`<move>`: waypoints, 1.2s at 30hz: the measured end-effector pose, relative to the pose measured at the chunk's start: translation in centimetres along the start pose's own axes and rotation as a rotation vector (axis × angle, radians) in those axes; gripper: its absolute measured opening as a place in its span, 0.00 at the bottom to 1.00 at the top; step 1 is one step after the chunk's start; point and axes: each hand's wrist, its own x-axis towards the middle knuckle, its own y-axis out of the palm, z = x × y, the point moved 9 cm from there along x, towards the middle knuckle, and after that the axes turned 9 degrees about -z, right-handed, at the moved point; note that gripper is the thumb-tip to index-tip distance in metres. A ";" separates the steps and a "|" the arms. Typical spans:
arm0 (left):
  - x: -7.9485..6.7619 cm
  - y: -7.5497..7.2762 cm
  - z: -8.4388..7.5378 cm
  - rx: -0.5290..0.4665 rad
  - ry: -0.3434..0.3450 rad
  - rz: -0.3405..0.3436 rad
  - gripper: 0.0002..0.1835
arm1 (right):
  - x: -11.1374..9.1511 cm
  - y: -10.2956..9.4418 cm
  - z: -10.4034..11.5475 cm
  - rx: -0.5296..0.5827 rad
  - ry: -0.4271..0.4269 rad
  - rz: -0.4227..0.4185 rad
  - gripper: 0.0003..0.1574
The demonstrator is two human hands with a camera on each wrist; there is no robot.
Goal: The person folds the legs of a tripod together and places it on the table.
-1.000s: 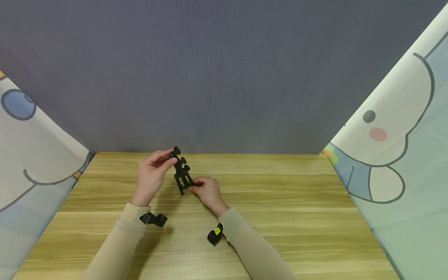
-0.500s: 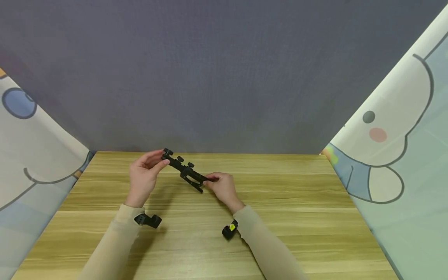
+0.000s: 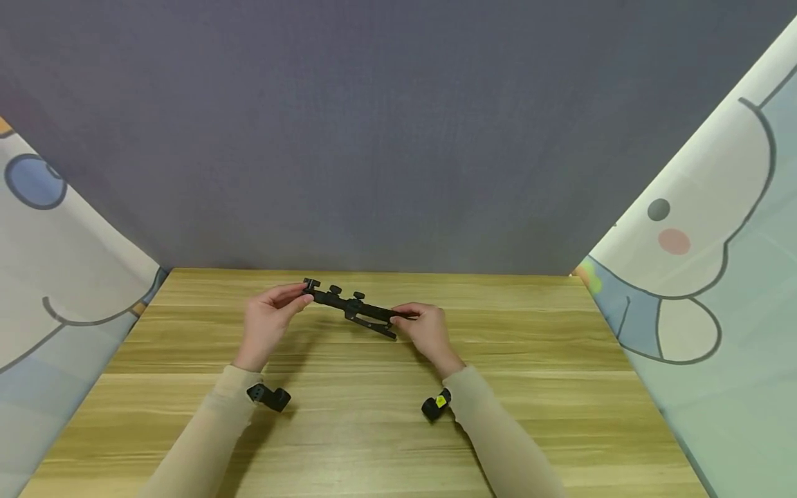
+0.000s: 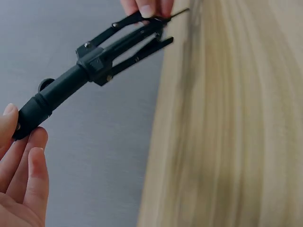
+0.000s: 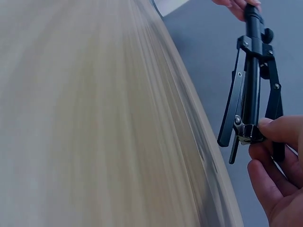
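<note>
A small black tripod is held above the table, nearly level and sloping down to the right. My left hand pinches its head end between thumb and fingers. At the other end, my right hand pinches a leg near the foot. In the left wrist view the tripod's tube shows with its legs partly folded along it. Knobs stick out from the tube's side. The right wrist view has the legs hinged around the central column, with the right thumb against the leg end.
The wood-grain table lies beneath both hands. A grey panel rises along its back edge. Printed cartoon panels stand at the left and right sides. Black cameras are strapped on both wrists.
The tripod has swung from steeply slanted to almost level. My right hand has moved right and slightly up with the leg end; my left hand went left, then back right, keeping hold of the head.
</note>
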 end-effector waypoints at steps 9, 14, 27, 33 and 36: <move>-0.6 1.6 0.2 0.071 0.031 0.083 0.14 | 0.3 -2.3 -0.7 0.022 -0.021 -0.007 0.10; 0.0 2.5 3.2 0.089 -0.014 0.123 0.14 | 0.3 -3.0 -1.1 0.052 -0.027 0.009 0.10; -0.3 5.0 7.0 0.150 -0.152 0.258 0.16 | -0.6 -5.1 0.7 0.053 0.009 0.094 0.11; -0.3 5.5 7.9 0.160 -0.176 0.281 0.15 | -0.3 -5.4 0.5 -0.008 -0.001 0.091 0.10; -0.4 5.9 8.3 0.176 -0.183 0.302 0.14 | 0.0 -5.3 -0.7 -0.007 0.005 0.100 0.10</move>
